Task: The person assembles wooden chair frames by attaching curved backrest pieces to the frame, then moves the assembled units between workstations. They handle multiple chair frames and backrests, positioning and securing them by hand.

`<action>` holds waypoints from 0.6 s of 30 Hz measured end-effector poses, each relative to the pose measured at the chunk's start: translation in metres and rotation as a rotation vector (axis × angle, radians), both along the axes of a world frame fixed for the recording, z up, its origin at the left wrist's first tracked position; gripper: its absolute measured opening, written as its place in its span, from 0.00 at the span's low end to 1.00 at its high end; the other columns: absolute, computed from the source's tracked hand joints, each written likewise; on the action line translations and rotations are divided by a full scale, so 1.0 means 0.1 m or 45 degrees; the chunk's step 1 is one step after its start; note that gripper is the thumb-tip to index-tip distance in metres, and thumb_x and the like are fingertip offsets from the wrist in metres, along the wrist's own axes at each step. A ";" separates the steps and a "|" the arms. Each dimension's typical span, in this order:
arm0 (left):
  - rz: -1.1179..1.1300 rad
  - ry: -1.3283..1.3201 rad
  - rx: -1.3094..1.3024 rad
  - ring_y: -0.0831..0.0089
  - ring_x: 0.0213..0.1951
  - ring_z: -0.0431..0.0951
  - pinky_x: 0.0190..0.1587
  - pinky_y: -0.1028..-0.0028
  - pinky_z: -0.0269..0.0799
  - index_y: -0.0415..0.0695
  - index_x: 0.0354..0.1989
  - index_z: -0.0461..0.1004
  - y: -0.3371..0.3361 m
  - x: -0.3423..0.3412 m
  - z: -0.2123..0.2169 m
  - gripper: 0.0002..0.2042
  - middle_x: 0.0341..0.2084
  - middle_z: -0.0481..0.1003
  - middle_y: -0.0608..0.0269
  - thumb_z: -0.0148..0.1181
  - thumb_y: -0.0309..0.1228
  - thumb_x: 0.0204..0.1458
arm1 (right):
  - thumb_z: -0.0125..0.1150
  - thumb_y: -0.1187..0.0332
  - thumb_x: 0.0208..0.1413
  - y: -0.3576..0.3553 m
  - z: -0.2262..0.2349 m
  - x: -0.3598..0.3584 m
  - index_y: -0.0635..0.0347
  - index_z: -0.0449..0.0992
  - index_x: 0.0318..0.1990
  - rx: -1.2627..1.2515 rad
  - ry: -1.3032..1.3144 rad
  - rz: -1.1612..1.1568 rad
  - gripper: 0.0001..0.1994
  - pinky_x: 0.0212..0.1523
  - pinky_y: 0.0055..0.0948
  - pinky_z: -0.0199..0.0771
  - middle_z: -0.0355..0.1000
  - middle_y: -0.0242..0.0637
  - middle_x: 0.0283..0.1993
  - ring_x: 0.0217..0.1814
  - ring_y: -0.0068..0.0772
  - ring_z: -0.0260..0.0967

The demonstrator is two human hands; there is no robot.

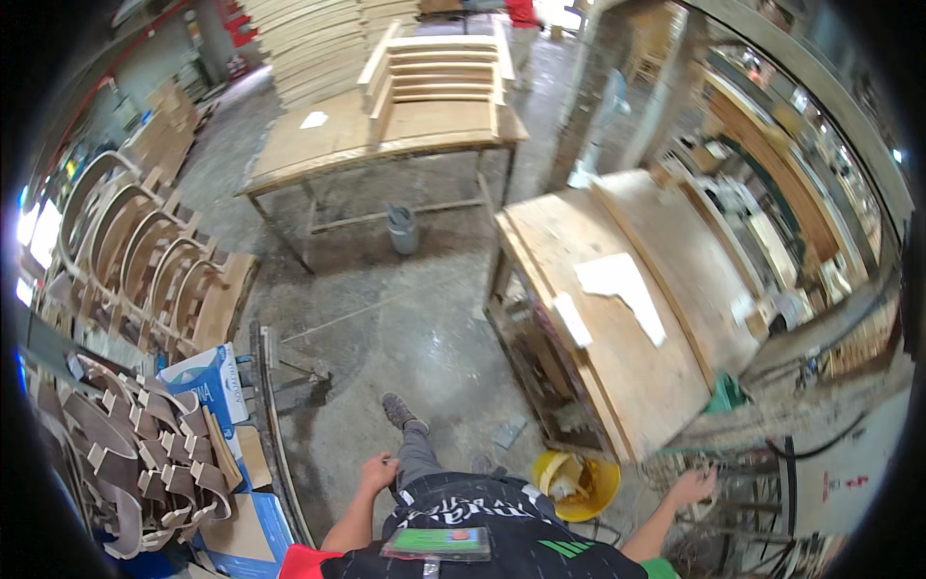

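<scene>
My left hand (379,471) hangs beside my left thigh, its fingers curled in with nothing visible in them. Out to the right, my right hand (693,487) is held away from my body, past a yellow bucket (606,485). Its fingers look partly apart, and I see no object in its grasp. Pale, tangled material lies behind that hand, too blurred to name. Closest ahead on the right stands a wooden workbench (627,386) bearing a white irregular sheet (617,283) and a smaller white piece (572,320).
Curved wooden frames (145,251) stand at left, above stacked curved wooden parts (125,449) and blue-white cardboard (207,386). Ahead, a table (318,145) carries a slatted wooden frame (439,82); a grey bin (401,230) stands beneath it. A person in red (523,14) is farther back.
</scene>
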State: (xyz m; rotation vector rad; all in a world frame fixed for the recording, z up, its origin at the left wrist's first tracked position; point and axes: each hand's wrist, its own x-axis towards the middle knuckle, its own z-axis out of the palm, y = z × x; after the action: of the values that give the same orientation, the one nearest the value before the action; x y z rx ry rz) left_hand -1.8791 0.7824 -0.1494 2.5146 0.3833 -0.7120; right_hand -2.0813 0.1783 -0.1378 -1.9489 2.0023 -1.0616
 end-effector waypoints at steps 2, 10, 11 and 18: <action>-0.010 0.028 -0.088 0.48 0.51 0.83 0.56 0.56 0.77 0.47 0.57 0.80 -0.03 0.38 -0.09 0.25 0.47 0.83 0.45 0.64 0.48 0.56 | 0.41 0.54 0.73 0.43 -0.41 -0.18 0.67 0.77 0.59 0.368 0.165 -0.206 0.25 0.53 0.53 0.76 0.77 0.60 0.55 0.53 0.60 0.76; -0.038 -0.201 -0.161 0.47 0.51 0.83 0.55 0.57 0.77 0.44 0.56 0.80 0.77 2.09 -0.03 0.24 0.46 0.83 0.44 0.64 0.48 0.56 | 0.60 0.67 0.58 2.92 -1.22 1.97 0.59 0.81 0.31 1.236 -0.046 1.013 0.08 0.33 0.43 0.78 0.78 0.40 0.26 0.28 0.44 0.78; -0.042 -0.252 -0.201 0.47 0.51 0.83 0.55 0.57 0.77 0.44 0.56 0.80 0.89 2.33 -0.01 0.24 0.45 0.83 0.44 0.64 0.47 0.56 | 0.61 0.64 0.58 3.04 -1.22 2.24 0.60 0.83 0.34 1.126 0.103 1.137 0.10 0.36 0.43 0.79 0.79 0.40 0.28 0.29 0.43 0.79; 0.102 -0.552 -0.383 0.52 0.47 0.85 0.52 0.61 0.78 0.39 0.56 0.79 1.64 3.65 0.16 0.24 0.42 0.84 0.44 0.65 0.43 0.57 | 0.63 0.66 0.65 3.38 -0.37 4.68 0.62 0.83 0.39 0.746 -0.094 1.804 0.09 0.32 0.27 0.75 0.78 0.30 0.29 0.30 0.21 0.74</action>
State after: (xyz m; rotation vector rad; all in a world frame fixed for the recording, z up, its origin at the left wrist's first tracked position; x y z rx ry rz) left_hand -1.5139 0.9460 -0.1336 2.2683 0.2014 -0.1639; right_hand -1.6132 0.5159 -0.1748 -2.1112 0.3799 -0.1243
